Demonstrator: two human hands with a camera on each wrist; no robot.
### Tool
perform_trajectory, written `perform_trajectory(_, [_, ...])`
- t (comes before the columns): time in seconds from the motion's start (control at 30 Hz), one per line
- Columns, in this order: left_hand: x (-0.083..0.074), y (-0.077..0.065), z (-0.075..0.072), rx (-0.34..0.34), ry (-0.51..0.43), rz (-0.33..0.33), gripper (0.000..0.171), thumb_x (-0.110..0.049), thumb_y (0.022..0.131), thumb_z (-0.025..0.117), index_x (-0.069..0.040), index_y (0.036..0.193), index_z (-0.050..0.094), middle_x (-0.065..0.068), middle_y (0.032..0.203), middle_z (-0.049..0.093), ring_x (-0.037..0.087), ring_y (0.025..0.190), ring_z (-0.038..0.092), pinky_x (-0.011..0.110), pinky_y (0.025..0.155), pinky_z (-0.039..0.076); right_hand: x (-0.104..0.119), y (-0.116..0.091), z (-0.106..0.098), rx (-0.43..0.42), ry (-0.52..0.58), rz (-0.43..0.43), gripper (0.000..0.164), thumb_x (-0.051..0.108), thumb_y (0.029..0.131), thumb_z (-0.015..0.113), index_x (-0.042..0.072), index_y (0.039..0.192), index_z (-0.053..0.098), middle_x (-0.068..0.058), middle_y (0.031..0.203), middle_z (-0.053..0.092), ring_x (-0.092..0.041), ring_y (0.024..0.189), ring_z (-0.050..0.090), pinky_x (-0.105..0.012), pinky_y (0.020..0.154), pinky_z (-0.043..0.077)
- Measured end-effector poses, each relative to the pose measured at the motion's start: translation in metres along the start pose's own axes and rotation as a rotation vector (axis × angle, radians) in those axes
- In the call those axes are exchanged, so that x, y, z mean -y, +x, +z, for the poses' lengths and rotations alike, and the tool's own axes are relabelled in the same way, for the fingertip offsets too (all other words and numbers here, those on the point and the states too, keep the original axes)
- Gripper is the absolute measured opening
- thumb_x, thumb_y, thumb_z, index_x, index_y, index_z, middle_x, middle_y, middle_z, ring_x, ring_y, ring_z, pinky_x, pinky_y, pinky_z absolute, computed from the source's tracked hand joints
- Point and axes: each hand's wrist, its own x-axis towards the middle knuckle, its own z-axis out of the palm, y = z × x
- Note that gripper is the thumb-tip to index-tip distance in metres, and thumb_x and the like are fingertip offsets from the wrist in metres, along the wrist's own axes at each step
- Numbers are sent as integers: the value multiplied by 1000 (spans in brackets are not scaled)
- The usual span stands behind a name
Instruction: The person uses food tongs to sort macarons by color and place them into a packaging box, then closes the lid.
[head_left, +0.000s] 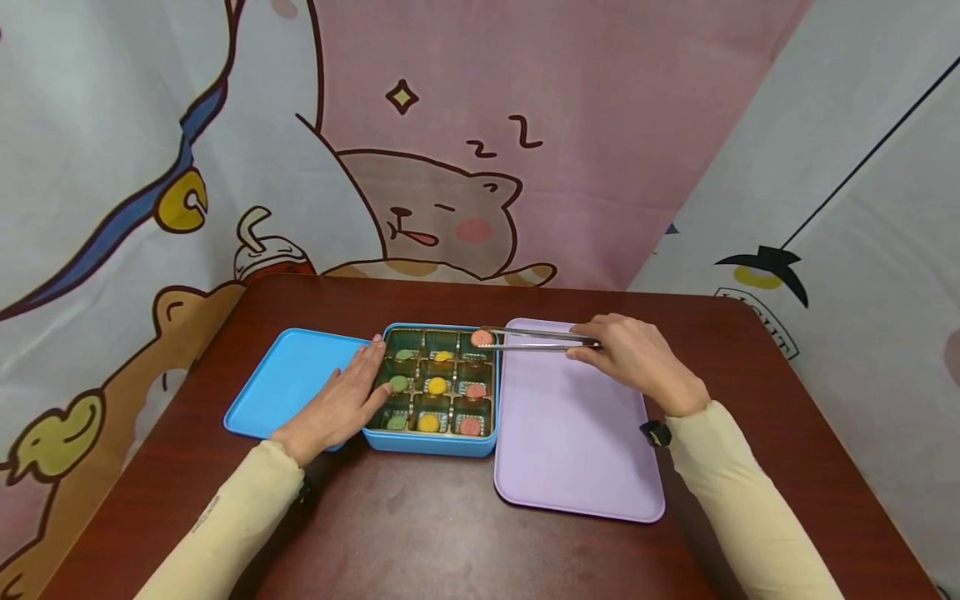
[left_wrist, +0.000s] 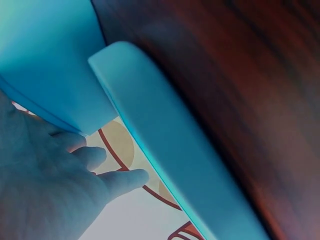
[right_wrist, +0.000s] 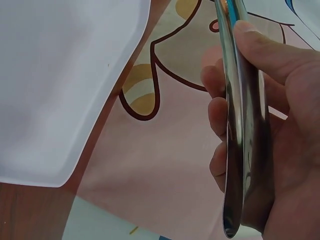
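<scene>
A blue box (head_left: 430, 447) holds a clear divided tray (head_left: 406, 340) with green pieces (head_left: 398, 383) in the left column, yellow ones (head_left: 437, 386) in the middle and pink ones (head_left: 470, 427) at right. My left hand (head_left: 341, 404) rests along the box's left rim, fingers straight; the left wrist view shows it against the box's side (left_wrist: 55, 65). With my right hand (head_left: 633, 354) I grip metal tongs (head_left: 543, 335), thumb on one side and fingers on the other (right_wrist: 245, 125). Their tips hold a round pink piece (head_left: 482, 338) at the back right compartment. Whether it touches the bottom I cannot tell.
Left of the box lies a blue lid (head_left: 288, 387), partly under my left forearm and hand. A lilac tray (head_left: 573, 450) lies right against the box, below the tongs. The brown table (head_left: 420, 525) ends at a printed cloth backdrop (head_left: 600, 167).
</scene>
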Motion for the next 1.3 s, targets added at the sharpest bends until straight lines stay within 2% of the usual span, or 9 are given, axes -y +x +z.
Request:
perform_trajectory(0.13, [0,0,1,1,0,-1,74,-39,112,44,-3,166,11,12,174,5,39,158,10,73,116,17,3,4,3,20,-21,-5,40,37,92,79,8,120,78,-10,103,74,-27,91,69,-49,68,57])
perform_trajectory(0.4, [0,0,1,0,6,5,73,-38,111,45,-2,166,11,14,173,7,39,158,11,73,116,18,10,9,6,44,-37,-15,38,34,90,82,8,118,79,-8,95,73,-21,78,62,-40,60,52])
perform_trajectory(0.9, [0,1,1,2,5,12,73,-38,111,44,-2,166,12,13,173,7,38,158,11,73,116,18,19,13,-2,74,-64,17,36,34,88,84,13,116,80,-2,89,70,-20,78,62,-40,60,52])
perform_trajectory(1.13, [0,2,3,10,2,11,73,-38,111,45,-3,166,11,12,174,6,38,158,11,73,116,18,14,5,-3,54,-44,49,42,37,91,81,10,123,77,-7,102,75,-26,92,67,-46,67,56])
perform_trajectory(1.3, [2,0,1,1,8,17,73,-39,111,44,-2,166,12,13,173,7,39,157,12,73,116,18,7,-10,0,-8,7,79,46,37,92,79,6,125,74,-8,103,74,-25,93,67,-49,72,56])
